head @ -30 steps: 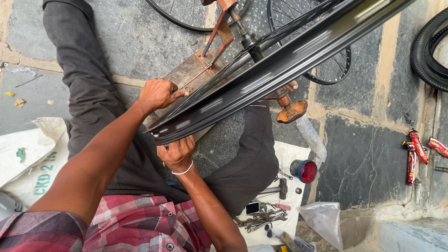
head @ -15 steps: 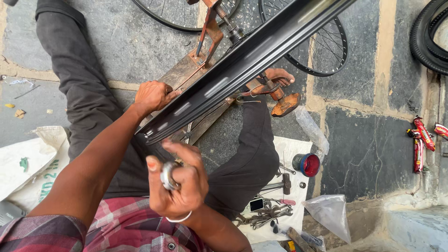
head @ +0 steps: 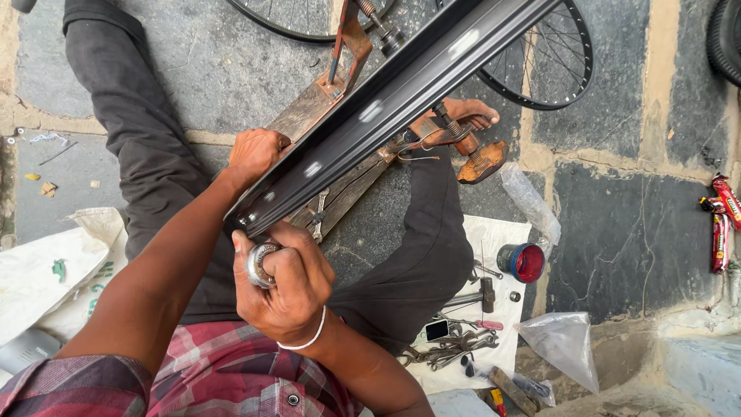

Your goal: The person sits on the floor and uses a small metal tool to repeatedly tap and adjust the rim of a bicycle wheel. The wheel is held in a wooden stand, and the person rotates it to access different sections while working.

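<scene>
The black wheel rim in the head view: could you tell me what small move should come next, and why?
Probably bring the round metal tool up onto the near end of the black rim. The right hand grips the tool just below that end, apparently not quite on it, while the left hand holds the rim's far edge, steadying it on the stand.

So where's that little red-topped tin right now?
In the head view, the red-topped tin sits on the white cloth at the person's right, just beyond the bent knee, with the hammer and loose wrenches nearest it.
</scene>
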